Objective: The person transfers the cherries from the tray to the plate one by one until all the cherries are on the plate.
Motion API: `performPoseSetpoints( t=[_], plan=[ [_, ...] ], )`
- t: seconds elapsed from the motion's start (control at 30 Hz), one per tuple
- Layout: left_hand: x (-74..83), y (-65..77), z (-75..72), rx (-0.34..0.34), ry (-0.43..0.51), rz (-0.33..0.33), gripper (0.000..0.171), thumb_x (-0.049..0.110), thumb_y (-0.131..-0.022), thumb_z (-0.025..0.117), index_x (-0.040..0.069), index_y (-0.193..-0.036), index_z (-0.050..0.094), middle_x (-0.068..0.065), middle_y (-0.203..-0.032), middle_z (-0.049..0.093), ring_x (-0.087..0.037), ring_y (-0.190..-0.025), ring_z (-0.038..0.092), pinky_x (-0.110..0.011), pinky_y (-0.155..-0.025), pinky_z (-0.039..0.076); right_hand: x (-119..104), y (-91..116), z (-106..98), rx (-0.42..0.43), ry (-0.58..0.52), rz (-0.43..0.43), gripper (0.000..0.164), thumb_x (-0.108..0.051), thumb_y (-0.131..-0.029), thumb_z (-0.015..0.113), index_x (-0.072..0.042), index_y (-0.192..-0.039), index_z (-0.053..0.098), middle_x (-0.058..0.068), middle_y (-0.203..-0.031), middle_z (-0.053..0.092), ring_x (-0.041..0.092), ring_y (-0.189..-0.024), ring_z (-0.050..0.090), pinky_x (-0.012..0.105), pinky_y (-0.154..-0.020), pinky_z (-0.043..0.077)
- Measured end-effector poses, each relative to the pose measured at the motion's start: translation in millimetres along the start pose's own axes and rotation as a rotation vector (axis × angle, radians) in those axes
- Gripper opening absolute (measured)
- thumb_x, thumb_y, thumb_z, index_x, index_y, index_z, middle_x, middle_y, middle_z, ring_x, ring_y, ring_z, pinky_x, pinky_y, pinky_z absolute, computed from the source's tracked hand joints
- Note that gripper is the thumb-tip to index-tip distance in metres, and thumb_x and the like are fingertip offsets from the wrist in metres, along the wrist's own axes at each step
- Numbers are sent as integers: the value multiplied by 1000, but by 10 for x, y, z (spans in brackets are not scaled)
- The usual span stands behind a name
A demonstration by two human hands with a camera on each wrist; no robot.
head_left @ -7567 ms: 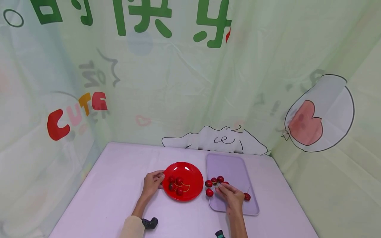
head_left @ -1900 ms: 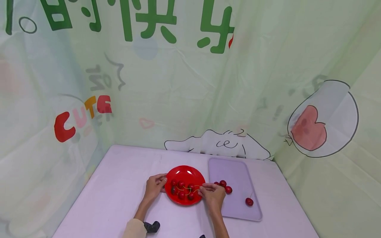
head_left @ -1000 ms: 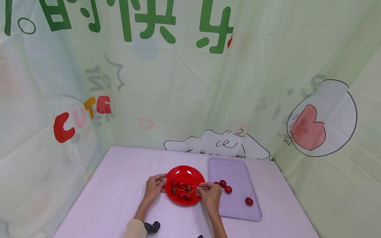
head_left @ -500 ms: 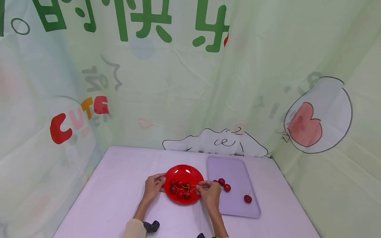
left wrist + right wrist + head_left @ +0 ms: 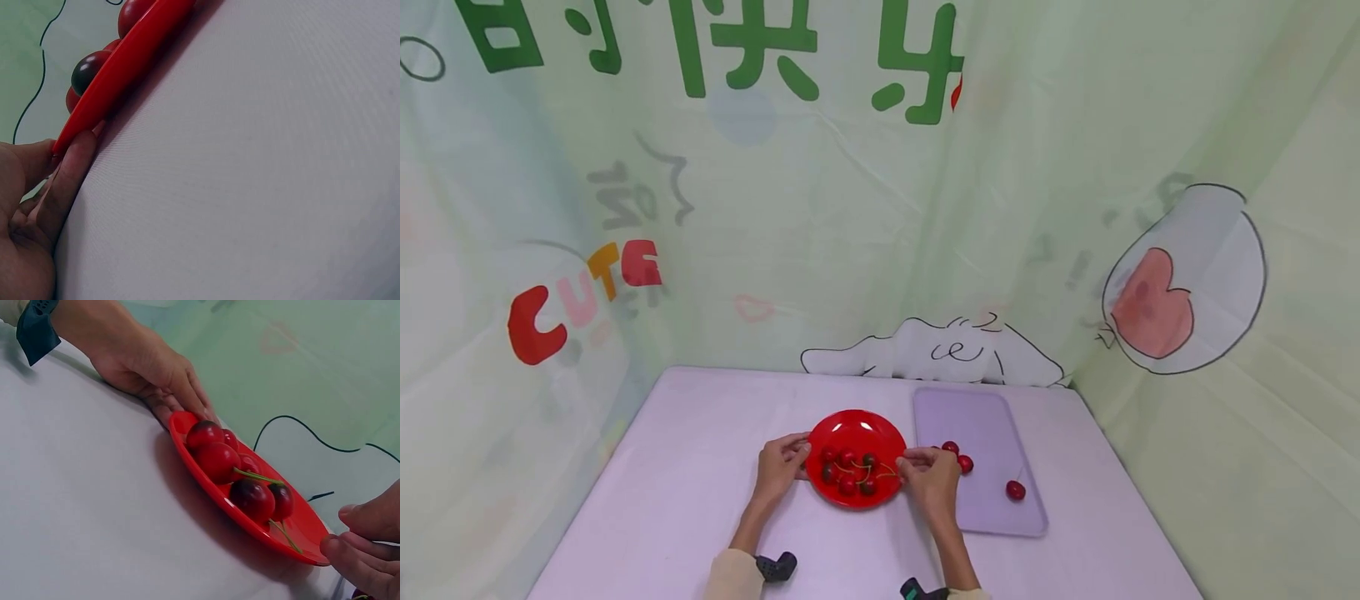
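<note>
A round red plate rests on the table with several dark-red cherries on it, some with green stems. My left hand pinches the plate's left rim, thumb on top and fingers underneath, as the left wrist view shows. At the opposite rim is my right hand. In the right wrist view, a fingertip of the right hand meets the rim while its thumb stands apart from the fingers. A cherry stem lies loose near it, and nothing sits between thumb and fingers.
To the right lies a lilac tray. A small cluster of cherries is near its left edge, partly hidden by the right hand; a single cherry lies farther right. Printed curtains surround the table.
Since the oldest frame, my right hand has moved left from tray to plate, which bears more cherries, the tray fewer. In the last second, the hands have barely moved; the head view shifted slightly.
</note>
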State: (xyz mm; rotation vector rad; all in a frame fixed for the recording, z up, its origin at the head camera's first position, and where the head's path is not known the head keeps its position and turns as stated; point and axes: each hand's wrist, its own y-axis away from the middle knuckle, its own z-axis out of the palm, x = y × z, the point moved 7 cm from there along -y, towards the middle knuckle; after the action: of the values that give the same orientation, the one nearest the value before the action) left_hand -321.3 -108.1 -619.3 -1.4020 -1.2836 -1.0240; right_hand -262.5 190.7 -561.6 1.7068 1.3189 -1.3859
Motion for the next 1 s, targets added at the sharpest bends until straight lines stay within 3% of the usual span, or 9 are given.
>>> performPoseSetpoints(
  t=[0.23,0.73,1.0],
  plan=[
    [34,15,-8,3,6,-3,33,6,-107,67,-1,-139,71,-24,-119,78,-23,-82,81,-20,-67,65,-20,-12,-146,24,68,6,16,-8,-92,87,-3,-107,86,12,-94,83,17,-78,78,17,-71,63],
    [8,4,0,-8,12,12,32,5,-106,68,-2,-138,72,-25,-117,78,-14,-78,79,-22,-65,65,-177,-114,-616,101,70,-25,16,-4,-90,88,3,-104,85,21,-96,84,18,-79,82,7,-69,56],
    [25,12,-6,2,25,20,32,4,-106,69,-4,-136,72,-26,-115,78,-17,-76,79,-22,-64,65,-167,-189,-797,130,81,-38,19,-2,-90,88,6,-107,83,24,-99,83,3,-75,75,9,-65,57]
  ],
)
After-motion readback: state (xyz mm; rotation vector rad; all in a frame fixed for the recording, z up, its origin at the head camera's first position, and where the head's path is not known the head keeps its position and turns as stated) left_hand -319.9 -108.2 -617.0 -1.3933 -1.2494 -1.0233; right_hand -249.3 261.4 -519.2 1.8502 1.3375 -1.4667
